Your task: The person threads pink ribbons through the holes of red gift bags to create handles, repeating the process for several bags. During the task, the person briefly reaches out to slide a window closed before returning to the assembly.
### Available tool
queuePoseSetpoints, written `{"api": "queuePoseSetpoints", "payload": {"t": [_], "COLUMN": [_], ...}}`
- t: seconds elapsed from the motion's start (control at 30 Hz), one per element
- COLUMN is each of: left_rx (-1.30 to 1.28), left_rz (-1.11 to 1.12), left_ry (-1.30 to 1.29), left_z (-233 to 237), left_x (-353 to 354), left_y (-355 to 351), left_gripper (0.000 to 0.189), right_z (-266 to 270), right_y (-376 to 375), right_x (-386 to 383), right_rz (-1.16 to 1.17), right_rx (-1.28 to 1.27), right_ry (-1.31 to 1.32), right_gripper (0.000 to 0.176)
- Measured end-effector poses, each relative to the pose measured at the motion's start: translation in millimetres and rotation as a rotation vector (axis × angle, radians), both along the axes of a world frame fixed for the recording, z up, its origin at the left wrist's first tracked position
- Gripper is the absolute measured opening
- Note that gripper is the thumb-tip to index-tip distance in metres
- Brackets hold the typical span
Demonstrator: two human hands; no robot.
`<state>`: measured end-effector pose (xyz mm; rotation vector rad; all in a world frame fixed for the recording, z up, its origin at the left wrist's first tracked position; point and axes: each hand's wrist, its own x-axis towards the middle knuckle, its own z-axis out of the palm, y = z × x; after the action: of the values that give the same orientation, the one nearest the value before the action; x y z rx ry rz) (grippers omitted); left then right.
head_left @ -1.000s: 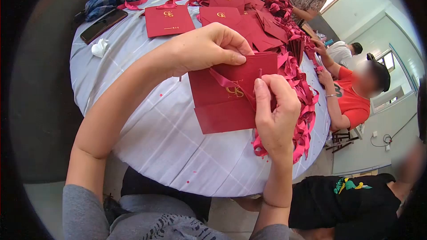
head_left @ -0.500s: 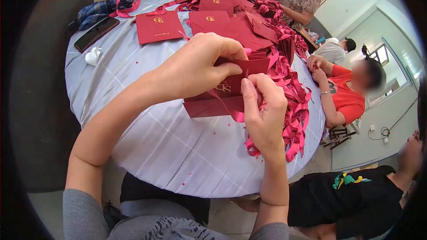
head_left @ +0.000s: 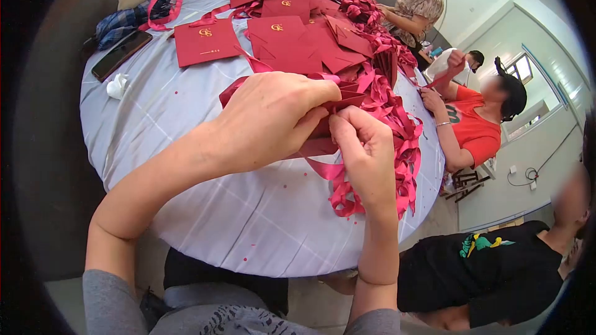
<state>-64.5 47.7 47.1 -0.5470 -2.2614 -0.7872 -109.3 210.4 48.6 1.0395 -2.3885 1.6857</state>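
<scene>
A dark red paper gift bag (head_left: 320, 147) is held over the near part of the table, mostly hidden behind my hands. My left hand (head_left: 273, 121) is closed on its upper edge, thumb and fingers pinched together. Close beside it, my right hand (head_left: 366, 152) pinches a pink-red ribbon (head_left: 328, 169) at the bag's edge; the fingertips of both hands almost touch. Part of the ribbon hangs in a loop below the bag. Just beyond my hands lie flat red bags (head_left: 276, 37) with gold lettering, and a heap of loose ribbons (head_left: 406, 142) lies to the right.
A white cloth covers the round table (head_left: 211, 211). At the left are a phone (head_left: 122, 56), a crumpled tissue (head_left: 117, 86) and a dark plaid cloth bundle (head_left: 127, 25). A person in a red shirt (head_left: 475, 127) works at the right edge; a person in black (head_left: 478, 273) is nearer.
Both hands have come closer together and the bag has tilted, so its printed front is now hidden. The person in red has raised one hand with a ribbon.
</scene>
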Motion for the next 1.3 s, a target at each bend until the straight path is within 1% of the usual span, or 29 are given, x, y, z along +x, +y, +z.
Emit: {"api": "queuePoseSetpoints", "payload": {"t": [0.03,0.1,0.13,0.2,0.23,0.27,0.33,0.47,0.53,0.6,0.63,0.67,0.7,0.73,0.77,0.83,0.87,0.9,0.97,1.0,1.07,1.1,1.13,1.2,1.23,1.3], "left_rx": [0.001,-0.010,-0.009,0.008,0.007,0.000,-0.005,-0.056,-0.065,-0.115,-0.112,-0.123,-0.135,-0.160,-0.159,-0.080,-0.074,-0.073,-0.086,-0.084,-0.188,-0.232,-0.234,-0.276,-0.273,-0.307], "left_rz": [-0.002,-0.046,-0.051,-0.045,-0.050,-0.047,-0.042,-0.069,-0.067,-0.039,-0.034,-0.019,-0.004,-0.007,-0.005,0.003,-0.020,-0.021,0.012,0.008,0.018,0.042,0.038,0.055,0.049,0.057], "left_ry": [0.000,0.016,0.018,0.020,0.022,0.001,-0.021,-0.085,-0.113,-0.104,-0.114,-0.135,-0.154,-0.125,-0.134,-0.184,-0.178,-0.185,-0.177,-0.187,0.019,0.067,0.062,0.051,0.045,0.064], "left_z": [0.4,2.0,1.7,0.8,1.2,2.1,5.1,11.9,11.3,7.6,5.9,4.9,3.9,2.6,2.2,2.2,0.8,-0.2,-2.5,-4.9,-9.8,-10.8,-10.4,-9.7,-9.3,-8.9], "left_x": [1.0,3.0,2.0,0.3,0.3,1.2,4.2,8.1,7.5,6.1,5.1,3.4,1.9,1.4,1.9,2.1,1.3,0.5,-0.4,-1.2,-4.3,-4.8,-4.9,-4.6,-3.8,-2.3], "left_y": [2.0,5.7,6.4,6.5,5.9,4.6,1.4,-2.8,-4.5,-6.3,-7.3,-7.9,-9.2,-11.1,-11.1,-9.0,-9.8,-9.4,-6.6,-5.2,-2.7,-0.6,-0.2,1.0,1.3,2.4], "left_gripper": [0.021,0.023,0.023,0.026,0.026,0.027,0.028,0.028,0.028,0.026,0.026,0.025,0.024,0.025,0.025,0.030,0.033,0.033,0.031,0.031,0.029,0.026,0.026,0.024,0.024,0.022], "right_z": [-0.6,-2.9,-2.5,-0.2,-3.7,-4.0,-1.8,-7.6,-12.4,-11.4,-8.9,-10.9,-9.4,-5.5,-0.6,1.0,1.0,1.7,5.2,8.4,10.4,12.9,16.8,25.8,29.4,41.7], "right_y": [-0.3,-1.4,-0.8,0.9,-0.2,0.4,-1.1,-7.1,-10.9,-8.9,-8.2,-9.0,-7.4,-5.6,-4.6,-0.4,1.9,3.9,6.6,7.9,12.8,13.2,13.7,15.1,14.5,12.6], "right_x": [0.1,0.7,1.6,3.7,-0.1,0.0,2.8,6.6,7.9,3.6,3.1,-0.6,-4.8,-7.3,-9.2,-15.4,-16.5,-17.4,-17.9,-17.3,-27.1,-30.9,-34.7,-43.2,-47.6,-62.8], "right_rz": [-0.002,-0.098,-0.104,-0.151,-0.100,-0.103,-0.049,-0.035,-0.090,-0.161,-0.207,-0.261,-0.299,-0.295,-0.248,-0.151,-0.129,-0.128,-0.010,-0.021,-0.086,-0.023,-0.025,0.173,0.220,0.374], "right_rx": [0.001,0.049,0.050,0.211,0.139,0.138,0.057,-0.024,-0.036,0.133,0.155,0.118,0.123,0.122,0.119,0.140,0.162,0.164,0.179,0.185,0.295,0.296,0.295,0.434,0.440,0.550], "right_ry": [0.000,0.256,0.258,0.265,0.266,0.268,0.138,0.130,0.161,0.288,0.293,0.411,0.589,0.680,0.759,0.809,0.769,0.763,0.484,0.421,0.486,0.468,0.463,0.312,0.223,0.125], "right_gripper": [0.018,0.016,0.016,0.013,0.012,0.012,0.013,0.013,0.013,0.013,0.013,0.015,0.021,0.032,0.036,0.036,0.030,0.030,0.020,0.016,0.021,0.025,0.025,0.024,0.024,0.026]}}
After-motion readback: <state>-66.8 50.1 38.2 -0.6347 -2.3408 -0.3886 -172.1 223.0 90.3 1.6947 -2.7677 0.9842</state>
